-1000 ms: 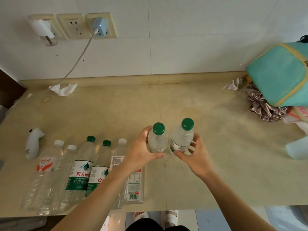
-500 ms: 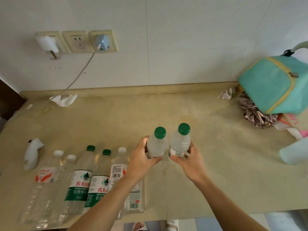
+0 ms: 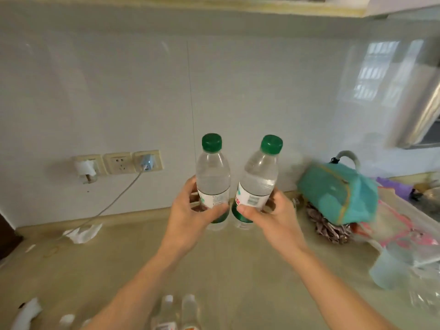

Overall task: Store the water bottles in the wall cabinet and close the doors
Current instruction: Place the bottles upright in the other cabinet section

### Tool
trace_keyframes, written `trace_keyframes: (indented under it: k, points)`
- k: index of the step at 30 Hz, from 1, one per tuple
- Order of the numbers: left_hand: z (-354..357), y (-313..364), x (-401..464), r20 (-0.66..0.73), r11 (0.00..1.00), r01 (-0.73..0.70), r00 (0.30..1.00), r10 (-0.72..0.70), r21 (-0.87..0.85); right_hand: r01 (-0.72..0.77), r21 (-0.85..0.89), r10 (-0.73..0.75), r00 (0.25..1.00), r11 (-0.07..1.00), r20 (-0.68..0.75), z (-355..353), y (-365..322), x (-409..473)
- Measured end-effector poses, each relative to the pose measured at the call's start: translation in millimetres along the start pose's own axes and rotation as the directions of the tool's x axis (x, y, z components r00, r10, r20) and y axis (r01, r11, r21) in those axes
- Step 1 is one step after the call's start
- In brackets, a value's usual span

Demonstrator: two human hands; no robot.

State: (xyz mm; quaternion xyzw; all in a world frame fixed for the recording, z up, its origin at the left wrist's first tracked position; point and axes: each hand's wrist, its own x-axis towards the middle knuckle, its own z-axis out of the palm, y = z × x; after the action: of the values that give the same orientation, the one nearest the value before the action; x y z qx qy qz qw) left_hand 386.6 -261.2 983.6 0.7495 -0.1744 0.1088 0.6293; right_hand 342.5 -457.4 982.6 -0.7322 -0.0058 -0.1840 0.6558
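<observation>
Nearest the camera, at the front edge of the counter [image 3: 238,270], a few bottles left behind [image 3: 177,313] poke up, only caps and shoulders showing, so there's plenty still to store. Up from there, both forearms reach forward and each hand has a bottle off the counter. The left hand [image 3: 190,211] wraps its fingers and thumb round the lower half of the left bottle [image 3: 212,177], held upright, green cap on top. The right hand [image 3: 269,215] curls round the right bottle [image 3: 258,184] the same way, this one tilted a little to the right. The two bottles are close beside each other at their bases; I can't tell whether they touch. Labels: white with a green band low down and a barcode on the right one, but the print is too blurred to read, so no brand from me. Behind the hands, toward the back edge, a crumpled tissue [image 3: 82,233] lies on the left and a teal bag [image 3: 338,189] sits on the right with a scrunched pink-brown cloth in front of it. On the wall, three sockets [image 3: 117,163], one with a charger and cord running down. At the very top, the cabinet's underside [image 3: 214,5] just edges in; its doors aren't visible. My read: early going, first pair lifted, nothing stored yet as far as shown, doors to close last.
</observation>
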Motion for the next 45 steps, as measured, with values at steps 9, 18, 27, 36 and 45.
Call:
trace_keyframes:
  k: [9,18,27,36,45]
  points:
    - [-51,180,80,-0.085,0.952,-0.302,0.951,0.297,-0.045,0.354,-0.019,-0.354,0.935,0.935,-0.005,-5,-182,59]
    - [-99,304,137,-0.301,0.875,-0.484,0.834,0.462,0.000,0.526,0.047,-0.526,0.850,0.849,-0.023,-11,-320,113]
    - [-142,313,205,-0.344,0.966,-0.259,0.909,0.235,-0.024,0.410,-0.022,-0.410,0.908,0.912,-0.092,-18,-349,190]
    - [-127,301,250,-0.100,0.988,-0.113,0.990,0.103,-0.103,0.360,-0.248,-0.413,0.886,0.899,-0.211,-27,-321,225]
    - [-71,299,264,-0.122,0.994,-0.107,0.987,0.103,-0.026,0.272,-0.613,-0.574,0.731,0.741,-0.369,-16,-296,232]
